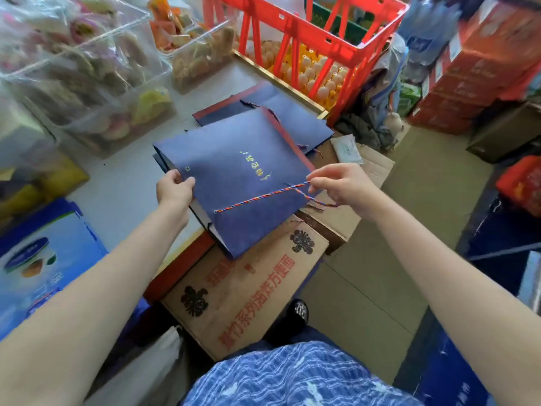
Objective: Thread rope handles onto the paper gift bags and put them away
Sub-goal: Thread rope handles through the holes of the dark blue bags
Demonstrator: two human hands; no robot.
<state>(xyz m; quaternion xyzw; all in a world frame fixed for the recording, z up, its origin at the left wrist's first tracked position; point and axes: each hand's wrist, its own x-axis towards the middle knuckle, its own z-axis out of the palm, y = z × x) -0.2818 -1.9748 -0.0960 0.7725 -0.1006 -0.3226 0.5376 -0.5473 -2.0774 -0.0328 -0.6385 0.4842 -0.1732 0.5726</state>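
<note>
Left hand (175, 191) grips the light, stiff bag (234, 183) near its eyelet; right hand (336, 183) pinches the limp rope (263, 197) by its end.

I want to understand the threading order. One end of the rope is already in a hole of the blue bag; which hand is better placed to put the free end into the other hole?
The right hand, probably: it already pinches the rope near its free end. The left hand grips the bag edge beside the empty hole, steadying it.
</note>
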